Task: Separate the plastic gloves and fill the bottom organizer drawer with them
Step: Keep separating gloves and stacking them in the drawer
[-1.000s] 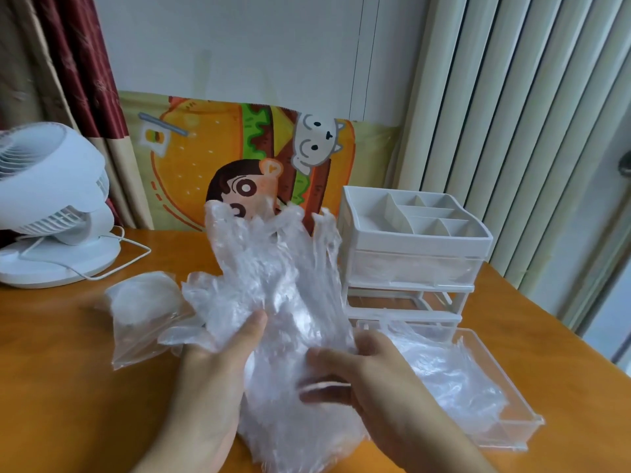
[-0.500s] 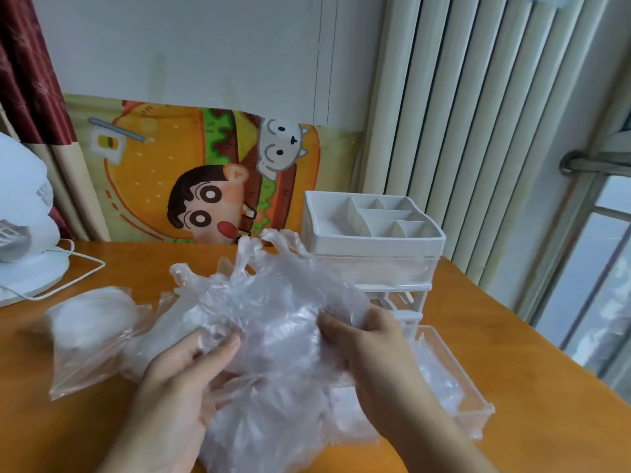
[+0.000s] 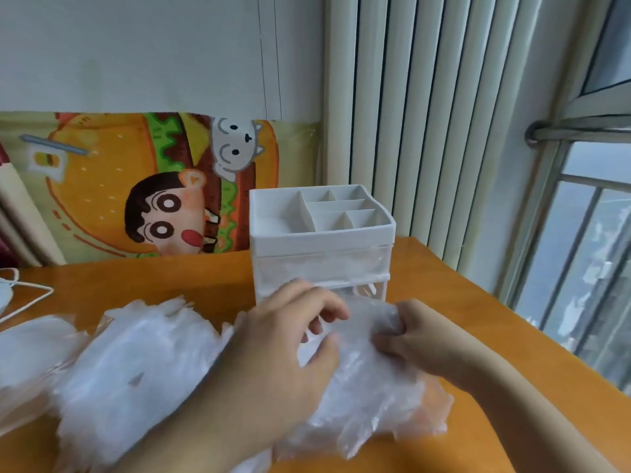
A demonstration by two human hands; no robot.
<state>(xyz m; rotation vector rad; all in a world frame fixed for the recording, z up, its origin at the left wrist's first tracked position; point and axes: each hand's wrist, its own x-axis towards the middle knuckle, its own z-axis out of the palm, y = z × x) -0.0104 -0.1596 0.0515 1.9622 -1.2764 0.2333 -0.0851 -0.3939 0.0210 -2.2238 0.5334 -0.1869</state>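
Crumpled clear plastic gloves [image 3: 362, 380] heaped low on the orange wooden desk [image 3: 478, 322], in front of the white plastic drawer organizer [image 3: 321, 247]. Left hand [image 3: 290, 346] and right hand [image 3: 420, 339] each pinch film, likely peeling one free. Bottom drawer hidden behind gloves; motion blur obscures glove edges.

On the worktop [image 3: 444, 302] a drawer organizer [image 3: 321, 247] stands toward the back, right of centre, its divided tray on top. In front of it lies a heap of plastic gloves [image 3: 136, 370], spreading from the left edge to the middle. Both hands sit on the heap's right part, the left hand [image 3: 286, 343] just left of the right hand [image 3: 416, 339]. A cartoon mat [image 3: 136, 186] leans against the wall behind the worktop, left of the organizer; a cord [image 3: 30, 295] lies at far left.
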